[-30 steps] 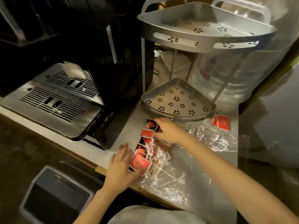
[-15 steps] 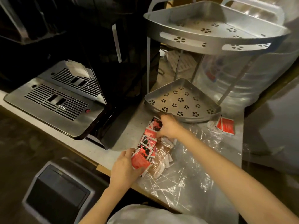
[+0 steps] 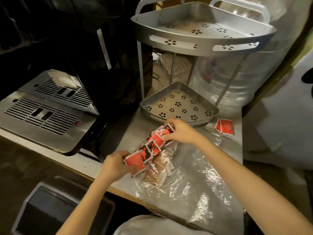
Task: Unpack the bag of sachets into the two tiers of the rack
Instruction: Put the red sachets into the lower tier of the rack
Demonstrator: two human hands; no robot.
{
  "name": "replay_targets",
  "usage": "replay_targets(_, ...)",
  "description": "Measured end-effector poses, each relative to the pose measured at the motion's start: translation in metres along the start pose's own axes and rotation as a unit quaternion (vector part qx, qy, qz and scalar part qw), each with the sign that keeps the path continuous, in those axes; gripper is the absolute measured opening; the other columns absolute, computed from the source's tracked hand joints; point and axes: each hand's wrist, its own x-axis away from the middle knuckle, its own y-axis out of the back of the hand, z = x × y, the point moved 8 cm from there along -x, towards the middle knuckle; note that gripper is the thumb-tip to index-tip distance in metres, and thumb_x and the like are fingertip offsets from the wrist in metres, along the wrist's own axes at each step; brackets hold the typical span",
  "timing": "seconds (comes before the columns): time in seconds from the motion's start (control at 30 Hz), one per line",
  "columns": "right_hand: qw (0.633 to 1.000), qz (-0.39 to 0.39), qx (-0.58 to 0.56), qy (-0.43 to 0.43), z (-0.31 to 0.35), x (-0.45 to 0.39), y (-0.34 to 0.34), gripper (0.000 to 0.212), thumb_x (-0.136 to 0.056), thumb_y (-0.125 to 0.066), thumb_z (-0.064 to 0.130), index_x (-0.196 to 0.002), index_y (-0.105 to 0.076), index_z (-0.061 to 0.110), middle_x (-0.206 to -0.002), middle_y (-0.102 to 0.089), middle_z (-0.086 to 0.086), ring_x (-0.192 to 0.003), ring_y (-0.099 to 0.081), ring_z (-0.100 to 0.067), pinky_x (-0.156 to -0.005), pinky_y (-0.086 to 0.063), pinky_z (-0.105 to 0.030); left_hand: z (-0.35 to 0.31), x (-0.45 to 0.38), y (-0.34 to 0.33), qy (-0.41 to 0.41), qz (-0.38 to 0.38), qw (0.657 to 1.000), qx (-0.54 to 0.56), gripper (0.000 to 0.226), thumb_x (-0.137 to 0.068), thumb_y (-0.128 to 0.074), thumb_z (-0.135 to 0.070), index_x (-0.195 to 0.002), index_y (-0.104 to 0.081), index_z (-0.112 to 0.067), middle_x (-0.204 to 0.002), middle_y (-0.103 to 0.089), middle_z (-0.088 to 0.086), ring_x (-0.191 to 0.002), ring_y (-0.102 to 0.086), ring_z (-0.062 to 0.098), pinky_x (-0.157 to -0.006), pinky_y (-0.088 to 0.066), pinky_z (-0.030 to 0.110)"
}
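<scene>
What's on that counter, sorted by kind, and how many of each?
Rack tiers: 2
Plastic bag: 1
Row of red sachets held between left hand and right hand: 1
Loose red sachets: 2
Total: 6

No legible text (print blurred)

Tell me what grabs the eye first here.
The row of red-and-black sachets, bright at centre and pressed between the left hand and right hand over the crinkled clear plastic bag. Behind it stands the grey two-tier metal corner rack with flower-shaped holes, both tiers bare.
</scene>
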Motion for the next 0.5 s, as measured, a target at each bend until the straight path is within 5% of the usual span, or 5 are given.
replay_targets(0.1,0.997,-0.007,-0.068,-0.043,-0.017,0.014,0.021,0.041,-0.073,-0.076,0.022,-0.108,-0.059,0.009,-0.096,-0.065,0.002,-0.078,-0.060,-0.006,-0.057,-0.045,-0.009,-0.011,-0.015,0.004,0.016,0.068,0.996,0.061,0.022,-0.071,-0.074,-0.013,-0.088,-0.063,-0.019,-0.079,-0.065,-0.003,-0.077,-0.062,0.016,-0.064,-0.050,0.023)
replay_targets(0.23,0.981,-0.013,-0.168,-0.096,-0.053,0.039,0.039,0.021,-0.070,-0.078,0.022,-0.084,-0.063,0.025,-0.076,-0.067,0.015,-0.061,-0.062,0.007,-0.051,-0.044,-0.003,-0.043,-0.037,0.004,0.007,0.127,0.986,0.105,0.019,-0.070,-0.077,-0.012,-0.081,-0.063,-0.018,-0.080,-0.066,0.003,-0.064,-0.062,0.011,-0.058,-0.053,0.021)
replay_targets(0.4,0.923,-0.095,-0.316,-0.200,-0.117,0.074,0.038,0.034,-0.066,-0.081,0.011,-0.095,-0.066,0.014,-0.080,-0.074,0.001,-0.074,-0.070,-0.017,-0.069,-0.056,-0.033,-0.075,-0.060,-0.008,0.011,0.133,0.970,0.203,0.031,-0.071,-0.076,-0.020,-0.095,-0.058,-0.014,-0.083,-0.062,-0.001,-0.071,-0.060,0.011,-0.050,-0.047,0.017)
replay_targets(0.5,0.884,-0.106,-0.383,-0.248,-0.139,0.093,0.026,0.036,-0.072,-0.076,0.014,-0.105,-0.066,0.006,-0.088,-0.073,-0.008,-0.082,-0.068,-0.025,-0.077,-0.055,-0.041,-0.072,-0.061,-0.026,0.047,0.129,0.929,0.344,0.050,-0.068,-0.077,-0.012,-0.112,-0.053,-0.006,-0.092,-0.066,0.010,-0.076,-0.067,0.020,-0.049,-0.052,0.021)
